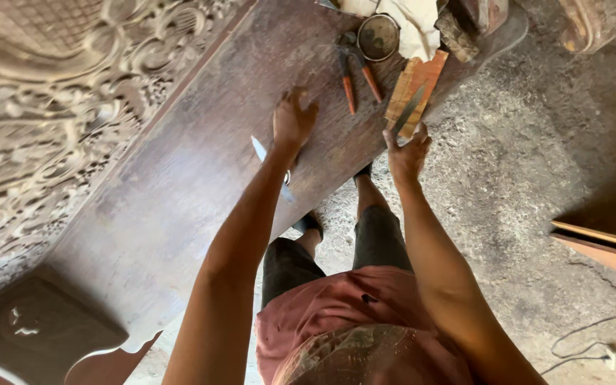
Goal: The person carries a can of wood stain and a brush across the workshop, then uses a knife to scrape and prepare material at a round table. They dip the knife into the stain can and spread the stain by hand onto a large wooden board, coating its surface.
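Observation:
My left hand [294, 117] lies palm down on a long dark wooden board [180, 185], holding nothing. A slim metal blade [259, 148] lies on the board under my left forearm, partly hidden by it. My right hand [408, 153] is at the board's right edge and pinches the near end of a flat grey metal blade [409, 108]. That blade slants up over an orange-brown wooden block [416, 77].
Pliers with orange handles [358, 80] and a round tin lid [378, 37] lie beyond my hands. An ornately carved wooden panel [51, 107] fills the left. A dusty floor [536, 157], a plank [600, 246] and a cable [586, 331] are on the right.

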Available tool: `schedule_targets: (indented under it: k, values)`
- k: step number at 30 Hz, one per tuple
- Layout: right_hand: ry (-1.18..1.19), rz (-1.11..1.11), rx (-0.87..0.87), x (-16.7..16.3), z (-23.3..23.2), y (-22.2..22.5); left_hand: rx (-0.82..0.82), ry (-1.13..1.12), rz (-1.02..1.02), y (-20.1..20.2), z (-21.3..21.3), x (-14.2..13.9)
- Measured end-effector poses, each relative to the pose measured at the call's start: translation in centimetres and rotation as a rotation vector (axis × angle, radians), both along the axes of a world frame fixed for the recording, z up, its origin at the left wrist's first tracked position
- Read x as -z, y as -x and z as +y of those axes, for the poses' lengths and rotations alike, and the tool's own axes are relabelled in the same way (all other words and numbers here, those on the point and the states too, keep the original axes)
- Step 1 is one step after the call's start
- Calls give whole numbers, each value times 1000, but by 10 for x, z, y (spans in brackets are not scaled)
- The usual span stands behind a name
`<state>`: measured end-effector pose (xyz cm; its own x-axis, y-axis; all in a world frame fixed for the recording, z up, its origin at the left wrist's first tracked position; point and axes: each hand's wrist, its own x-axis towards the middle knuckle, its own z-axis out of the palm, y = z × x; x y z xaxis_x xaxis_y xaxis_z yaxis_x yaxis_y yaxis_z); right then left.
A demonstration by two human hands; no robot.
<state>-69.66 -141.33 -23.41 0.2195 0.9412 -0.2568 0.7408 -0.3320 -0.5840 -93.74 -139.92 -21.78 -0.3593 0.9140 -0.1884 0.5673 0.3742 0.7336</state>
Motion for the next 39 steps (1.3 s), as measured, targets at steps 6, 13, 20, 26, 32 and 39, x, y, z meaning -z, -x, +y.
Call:
schedule_targets:
  k: [6, 13, 20, 26, 32, 39]
  values:
    - [-57, -37, -187, 23, 50, -25, -35, 337, 234, -16, 148, 46]
    - [233, 87, -248, 47, 83, -75, -34, 258, 261, -22, 229, 65]
    - [308, -22, -349, 44, 88, -68, -23, 348, 599, -27, 272, 92]
    - [349, 148, -104, 51, 79, -54, -97, 382, 410, -17, 277, 92]
    - [200, 50, -308, 56, 75, -65, -19, 91, 126, 10, 251, 75]
    - [443, 33, -327, 48, 85, -70, -143, -53, 204, 14, 137, 12]
